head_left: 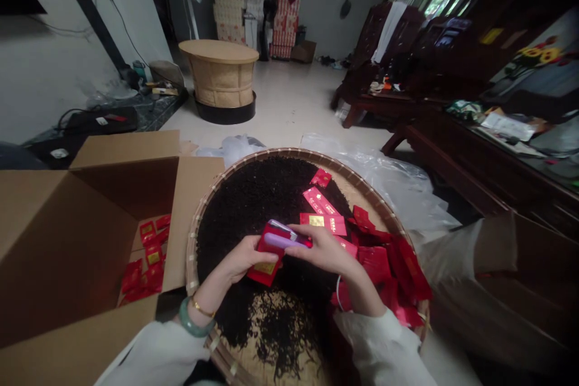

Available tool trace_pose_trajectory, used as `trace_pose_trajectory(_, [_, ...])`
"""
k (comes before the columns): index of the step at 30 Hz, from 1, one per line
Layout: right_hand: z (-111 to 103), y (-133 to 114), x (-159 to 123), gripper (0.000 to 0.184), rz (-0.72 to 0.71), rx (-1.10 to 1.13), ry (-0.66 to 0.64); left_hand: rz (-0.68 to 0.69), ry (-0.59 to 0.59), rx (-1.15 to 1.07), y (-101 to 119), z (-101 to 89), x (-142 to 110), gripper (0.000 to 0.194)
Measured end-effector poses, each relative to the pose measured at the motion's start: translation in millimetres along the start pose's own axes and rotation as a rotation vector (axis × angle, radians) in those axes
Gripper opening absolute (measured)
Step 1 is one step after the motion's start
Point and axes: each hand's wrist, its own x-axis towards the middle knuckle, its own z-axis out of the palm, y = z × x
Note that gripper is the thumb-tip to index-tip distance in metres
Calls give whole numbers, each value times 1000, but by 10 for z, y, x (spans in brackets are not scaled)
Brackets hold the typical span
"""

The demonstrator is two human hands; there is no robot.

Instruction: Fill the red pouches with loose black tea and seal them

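My left hand (251,258) is closed on a red packet (265,271) with a gold label, held over a round woven bamboo tray (193,247). A lilac hand-held tool (281,242) with two long jaws, like a small bag sealer or stapler, is gripped in my right hand (319,247). It lies across the packet's upper edge; whether its jaws press on the packet I cannot tell. Beneath both hands, dark, twisted dry leaves (244,193) that look like tea cover much of the tray. Several red packets (375,262) are heaped along its right side.
On the left, an open cardboard box (193,217) holds several red packets (154,253). Plastic sheeting (384,175) lies on the floor behind the tray. A round wooden-topped drum (220,75) stands farther back, and dark wooden furniture (420,96) lines the right.
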Motion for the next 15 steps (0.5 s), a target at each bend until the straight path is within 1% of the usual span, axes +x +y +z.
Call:
trace_pose_trajectory(2, [76,-58,26,47,-3,-40,-10,-6,14,9,-7,6,0,46])
trace_pose_trajectory(5, [138,-94,53,40,-8,-34,-4,-25,29,16,-17,9,3,44])
trace_pose_trajectory(9, [142,-98,51,31,-33,-10,8,-18,-25,41,-38,-6,10,40])
trace_pose_trajectory(15, [148,-66,44,29,-44,-25,13,-19,-63,53,-43,-14,3,41])
